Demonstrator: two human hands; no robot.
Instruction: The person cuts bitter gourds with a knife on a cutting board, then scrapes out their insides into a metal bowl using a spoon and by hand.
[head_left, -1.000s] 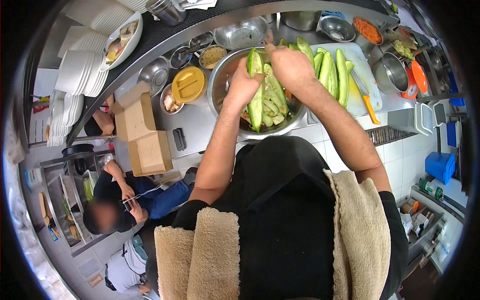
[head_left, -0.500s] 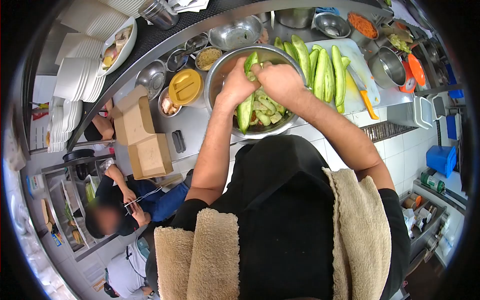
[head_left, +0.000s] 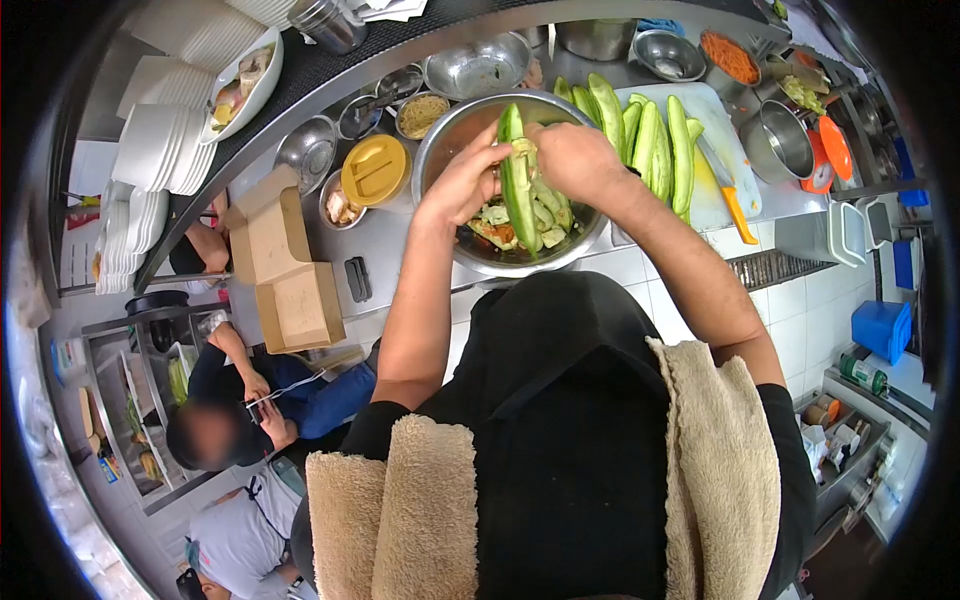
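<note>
My left hand (head_left: pixel 465 187) holds a halved cucumber (head_left: pixel 517 195) upright over a large steel bowl (head_left: pixel 437 140). Its fingers and thumb close around the cucumber's middle. At the cucumber's right side is my right hand (head_left: pixel 578 162), fingers curled in against the cut face. What those fingers grip, if anything, is hidden. Pale green pulp (head_left: pixel 550 215) lies in the bowl with some orange-red bits. To the right, several long cucumber halves (head_left: pixel 652 150) rest side by side, partly on a white cutting board (head_left: pixel 712 108).
A yellow-handled knife (head_left: pixel 735 205) lies on the board. Left of the bowl stand a yellow-lidded tub (head_left: pixel 375 170), small steel bowls (head_left: pixel 305 148) and an open cardboard box (head_left: pixel 300 310). Steel pots (head_left: pixel 775 140) are at the right. A seated person (head_left: pixel 270 400) is at lower left.
The cucumber half has moved slightly right and turned more upright, showing its pale inside. My left hand has opened around it a little, and my right hand has shifted slightly right.
</note>
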